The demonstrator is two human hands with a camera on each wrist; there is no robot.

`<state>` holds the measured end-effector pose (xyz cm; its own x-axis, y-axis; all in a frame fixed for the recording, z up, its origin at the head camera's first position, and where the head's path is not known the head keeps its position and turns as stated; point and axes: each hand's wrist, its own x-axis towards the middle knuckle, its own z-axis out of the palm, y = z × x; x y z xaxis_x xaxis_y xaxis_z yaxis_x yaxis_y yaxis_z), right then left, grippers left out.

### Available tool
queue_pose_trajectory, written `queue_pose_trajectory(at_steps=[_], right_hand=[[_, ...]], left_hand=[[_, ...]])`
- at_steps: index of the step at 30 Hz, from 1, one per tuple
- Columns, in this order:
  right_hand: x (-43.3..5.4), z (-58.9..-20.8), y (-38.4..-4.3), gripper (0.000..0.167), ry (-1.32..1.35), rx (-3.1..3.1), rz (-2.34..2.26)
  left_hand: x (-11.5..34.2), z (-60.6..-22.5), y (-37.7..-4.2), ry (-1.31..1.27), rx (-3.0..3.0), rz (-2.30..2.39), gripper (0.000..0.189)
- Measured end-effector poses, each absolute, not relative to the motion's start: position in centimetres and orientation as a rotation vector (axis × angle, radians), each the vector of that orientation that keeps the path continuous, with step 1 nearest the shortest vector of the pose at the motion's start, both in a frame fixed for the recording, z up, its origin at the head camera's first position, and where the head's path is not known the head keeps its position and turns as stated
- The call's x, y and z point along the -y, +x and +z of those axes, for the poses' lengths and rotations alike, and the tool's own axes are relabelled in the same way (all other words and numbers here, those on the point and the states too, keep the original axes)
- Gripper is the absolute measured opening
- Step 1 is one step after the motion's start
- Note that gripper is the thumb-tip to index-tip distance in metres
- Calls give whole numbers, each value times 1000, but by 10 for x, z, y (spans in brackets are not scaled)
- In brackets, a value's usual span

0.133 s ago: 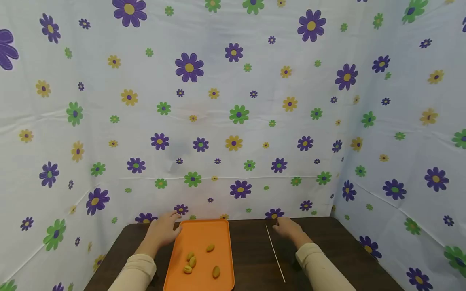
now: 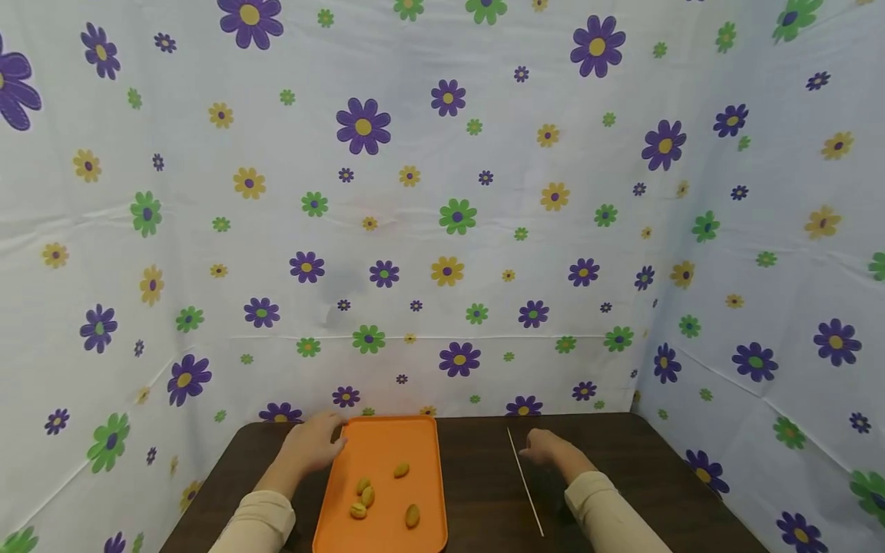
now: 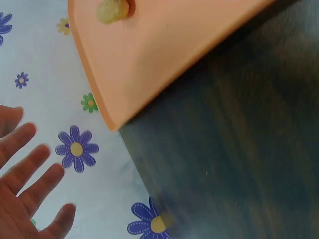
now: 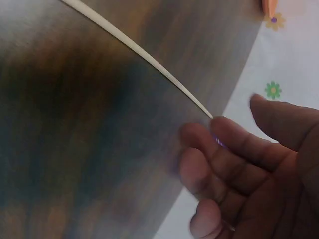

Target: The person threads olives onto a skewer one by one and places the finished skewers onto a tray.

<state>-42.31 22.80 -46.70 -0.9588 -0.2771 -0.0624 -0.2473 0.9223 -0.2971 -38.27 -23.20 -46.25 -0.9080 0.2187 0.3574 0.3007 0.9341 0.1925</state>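
Observation:
In the head view an orange tray (image 2: pixel 390 436) lies on the dark table, holding several small oval yellow-brown pieces (image 2: pixel 412 515); their kind is hard to make out. My left hand (image 2: pixel 313 443) hovers at the tray's far left corner, and its fingers (image 3: pixel 42 185) are spread with nothing in them. A thin pale wooden stick (image 2: pixel 525 484) lies lengthwise to the right of the tray. Just right of its far end is my right hand (image 2: pixel 553 452), fingers loosely bent, thumb apart. In the right wrist view the stick's tip (image 4: pixel 209 114) appears beside the index fingertip; contact is unclear.
The dark wooden table (image 2: pixel 477 491) spans the space between the tray and the stick. A white cloth with printed flowers (image 2: pixel 401 253) hangs behind the table's far edge and along both sides.
Both hands have shifted slightly nearer to me. The head view has turned a little, while the tray, the pieces and the stick stay in place.

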Motion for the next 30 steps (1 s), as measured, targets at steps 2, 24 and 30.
queue_pose_trajectory(at_steps=[2, 24, 30], right_hand=[[-229, -473, -418, 34, -390, -2930, -441], [-231, -545, -416, 25, -50, -2939, -458], [-217, -523, -402, 9, 4, -2970, -477]], left_hand=[[230, -466, -381, -390, 2766, -396, 22], [200, -500, -360, -543, 2992, -621, 13], [196, -495, -364, -475, 3070, -660, 17]])
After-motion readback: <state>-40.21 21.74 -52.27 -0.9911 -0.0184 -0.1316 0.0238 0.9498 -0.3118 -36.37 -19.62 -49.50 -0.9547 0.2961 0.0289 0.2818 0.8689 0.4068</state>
